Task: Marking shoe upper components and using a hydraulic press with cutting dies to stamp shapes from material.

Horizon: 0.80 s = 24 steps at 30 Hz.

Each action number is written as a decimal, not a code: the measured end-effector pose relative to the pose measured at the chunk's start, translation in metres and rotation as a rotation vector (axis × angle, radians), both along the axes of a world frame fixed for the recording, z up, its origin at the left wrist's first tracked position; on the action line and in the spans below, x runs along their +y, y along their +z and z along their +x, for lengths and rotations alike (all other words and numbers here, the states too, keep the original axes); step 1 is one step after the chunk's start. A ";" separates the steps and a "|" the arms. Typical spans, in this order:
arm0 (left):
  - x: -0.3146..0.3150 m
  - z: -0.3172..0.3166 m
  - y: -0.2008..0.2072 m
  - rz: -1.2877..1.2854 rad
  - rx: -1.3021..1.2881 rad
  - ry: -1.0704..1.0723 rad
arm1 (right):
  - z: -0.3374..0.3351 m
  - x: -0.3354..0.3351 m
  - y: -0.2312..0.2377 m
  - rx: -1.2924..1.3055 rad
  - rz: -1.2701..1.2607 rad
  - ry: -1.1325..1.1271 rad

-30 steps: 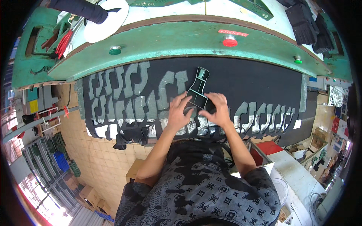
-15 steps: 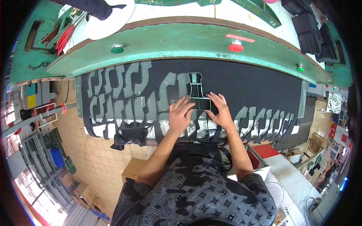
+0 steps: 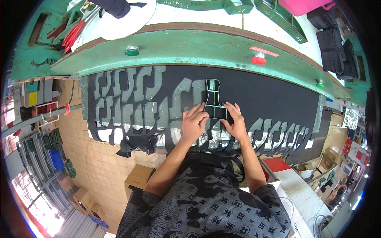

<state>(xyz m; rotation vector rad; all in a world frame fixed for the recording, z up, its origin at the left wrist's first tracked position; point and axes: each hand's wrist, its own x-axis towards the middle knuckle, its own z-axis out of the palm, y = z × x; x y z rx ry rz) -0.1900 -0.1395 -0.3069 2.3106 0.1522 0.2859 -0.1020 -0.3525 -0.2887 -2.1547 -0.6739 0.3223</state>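
A boot-shaped metal cutting die (image 3: pixel 213 100), with dark hollow compartments and pale green edges, stands on a black sheet of material (image 3: pixel 262 93). My left hand (image 3: pixel 194 122) closes on the die's lower left side, thumb and fingers against its wall. On the opposite side, my right hand (image 3: pixel 237 123) grips the lower right edge between thumb and fingers. Just left of the die are curved grey shapes (image 3: pixel 180 99) where the sheet's black layer is gone. More such cut-outs (image 3: pixel 149 83) run in rows to the left, and others (image 3: pixel 274 133) lie to the right along the near edge.
Beyond the sheet a green machine beam (image 3: pixel 190 49) crosses the view, bearing a green button (image 3: pixel 131 50) and a red button (image 3: pixel 258 59). Dark scraps (image 3: pixel 137 144) hang over the near edge at left. A cardboard box (image 3: pixel 139 176) stands below. Black stacked pieces (image 3: pixel 333 51) sit far right.
The view has shifted slightly, so the beam and buttons appear farther right. Both hands stay on the cutting die, which sits a little farther right in the picture.
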 end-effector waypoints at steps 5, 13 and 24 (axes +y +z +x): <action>0.005 0.006 0.002 -0.035 -0.022 -0.016 | 0.004 0.002 0.003 -0.031 -0.006 0.008; 0.062 0.031 0.048 -0.426 -0.199 0.219 | -0.030 -0.001 0.032 -0.211 0.097 -0.133; 0.206 0.114 0.125 -0.673 -0.425 0.472 | -0.049 0.005 0.017 -0.208 -0.239 0.200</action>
